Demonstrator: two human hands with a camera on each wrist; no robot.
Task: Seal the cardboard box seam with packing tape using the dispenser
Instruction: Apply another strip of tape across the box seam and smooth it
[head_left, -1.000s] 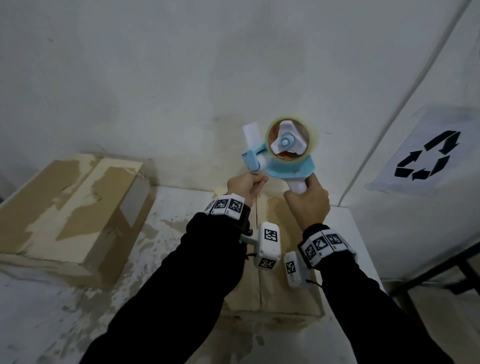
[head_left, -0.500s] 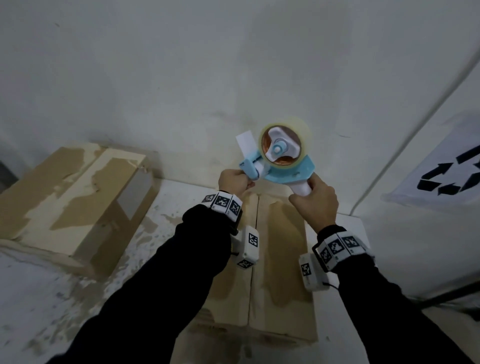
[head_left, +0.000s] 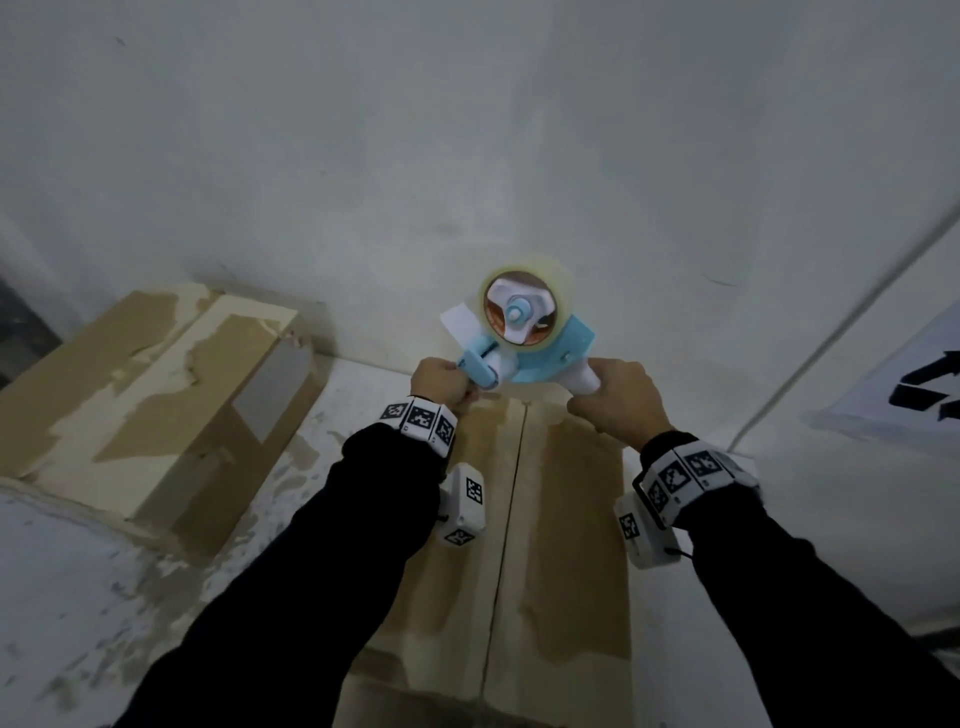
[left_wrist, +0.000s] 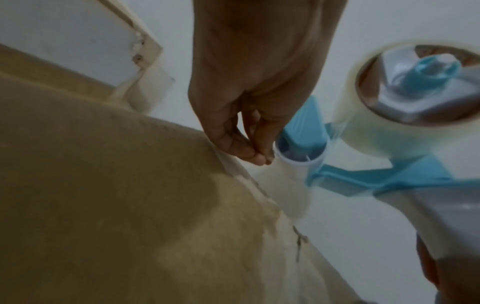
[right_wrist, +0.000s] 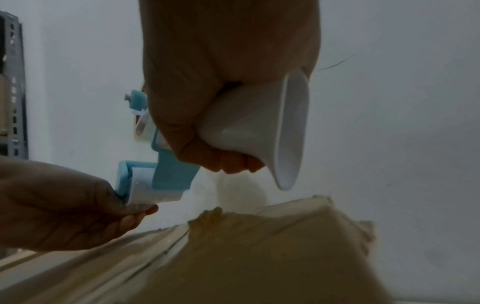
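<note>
The right hand (head_left: 621, 397) is wrapped tight round the white handle of the dispenser (head_left: 540, 353), holding it up above the far end of the box (head_left: 566, 519). The left hand (head_left: 439, 383) pinches the free end of the tape (head_left: 524, 306) at the roller, fingertips (left_wrist: 255, 157) pressed together just over the box's far edge. The box lies on the desk (head_left: 78, 597) near its far right corner, its seam (head_left: 501, 551) bare. A second box (head_left: 150, 395) sits at the desk's far left, against the wall (head_left: 467, 130).
</note>
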